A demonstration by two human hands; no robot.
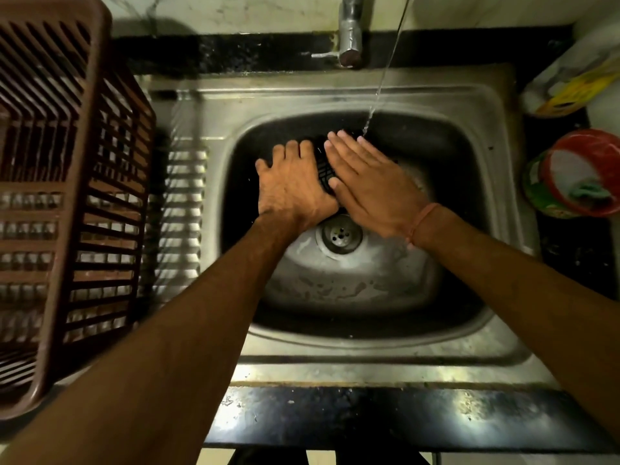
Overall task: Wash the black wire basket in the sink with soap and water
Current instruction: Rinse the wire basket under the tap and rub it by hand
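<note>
Steel sink (214, 105) set in a dark counter, with a thin stream of water (379, 92) running from the tap (350, 31). Down in the basin the black wire basket (323, 169) shows only between the two hands. Left hand (292, 186) grips its side, fingers curled over it. Right hand (372, 186) lies flat on it, fingers straight. A brown dish rack (67, 196) stands to the left.

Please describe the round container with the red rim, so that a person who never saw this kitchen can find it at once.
Start at the steel sink, then look to the black counter on its right side. The round container stands there, below a yellow and white packet. Only it has a red rim and white soap inside.
</note>
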